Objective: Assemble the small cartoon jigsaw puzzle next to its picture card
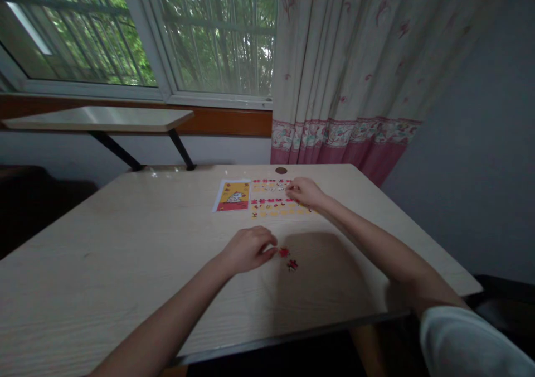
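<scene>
My left hand (253, 249) rests over the near part of the table, thumb and curved fingers apart with a gap between them. Just right of its fingertips lies a red jigsaw puzzle piece (283, 251). A second puzzle piece (292, 265), red with dark and white marks, lies slightly nearer to me. My right hand (306, 193) reaches over rows of small puzzle pieces (271, 201), red, yellow and white. Its fingers are pinched together above the rows; whatever they hold is hidden. Left of the rows lies a picture card (233, 196) with a white animal on yellow and red.
A dark round disc (281, 170) sits at the back of the pale wooden table (137, 254). A raised shelf (100, 119) on black brackets stands at the back left. Behind are a barred window (217, 37) and a patterned curtain (334, 87).
</scene>
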`<state>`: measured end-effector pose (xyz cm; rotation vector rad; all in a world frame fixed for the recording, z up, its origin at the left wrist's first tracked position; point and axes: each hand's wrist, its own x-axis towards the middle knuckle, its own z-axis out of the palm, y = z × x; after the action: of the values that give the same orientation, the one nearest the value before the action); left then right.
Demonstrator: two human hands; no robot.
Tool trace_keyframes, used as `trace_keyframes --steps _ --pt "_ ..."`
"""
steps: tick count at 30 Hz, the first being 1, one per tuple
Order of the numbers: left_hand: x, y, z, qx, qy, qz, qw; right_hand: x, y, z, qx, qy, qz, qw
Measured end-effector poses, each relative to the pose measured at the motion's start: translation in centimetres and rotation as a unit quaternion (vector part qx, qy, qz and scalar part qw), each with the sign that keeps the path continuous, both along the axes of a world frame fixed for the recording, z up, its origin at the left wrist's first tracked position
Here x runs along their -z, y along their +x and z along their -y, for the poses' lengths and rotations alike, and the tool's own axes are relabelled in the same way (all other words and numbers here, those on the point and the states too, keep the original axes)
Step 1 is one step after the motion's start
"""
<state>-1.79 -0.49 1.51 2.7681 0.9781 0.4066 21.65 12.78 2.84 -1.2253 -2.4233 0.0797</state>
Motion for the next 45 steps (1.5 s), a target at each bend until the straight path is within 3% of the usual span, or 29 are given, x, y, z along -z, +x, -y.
trace_keyframes --steps 4,7,14,22,29,36,39,42,45 --pt "0.0 0.7 0.4 0.004 0.006 -0.009 1.0 0.5 0.0 5.7 -0.096 0.001 0.009 0.995" --pt "0.0 1.0 0.5 0.011 0.004 -0.013 1.0 0.9 0.4 8.0 -0.128 -0.012 0.001 0.992" --pt "0.2 1.1 0.4 0.02 -0.008 0.021 1.0 1.8 0.8 9.2 -0.131 -0.018 -0.056 0.99" --pt "0.0 0.7 0.2 0.004 0.045 0.131 0.99 2.9 -0.3 11.2 -0.156 -0.057 -0.16 0.973" --pt "0.1 0.6 0.3 0.03 0.062 0.152 0.986 3.0 -1.2 11.6 -0.131 -0.124 -0.224 0.958" --pt "0.3 0.7 0.2 0.035 0.003 0.212 0.977 2.7 -1.0 11.7 -0.113 -0.191 -0.24 0.945" --pt "0.2 0.6 0.2 0.011 -0.016 0.22 0.975 2.2 -0.6 11.3 -0.108 -0.184 -0.249 0.945" --pt "0.2 0.4 0.1 -0.016 -0.007 0.213 0.977 1.3 0.3 10.2 -0.042 -0.145 -0.303 0.941" --pt "0.2 0.0 -0.1 -0.037 -0.001 0.182 0.983 0.5 1.6 8.8 0.042 -0.116 -0.385 0.915"
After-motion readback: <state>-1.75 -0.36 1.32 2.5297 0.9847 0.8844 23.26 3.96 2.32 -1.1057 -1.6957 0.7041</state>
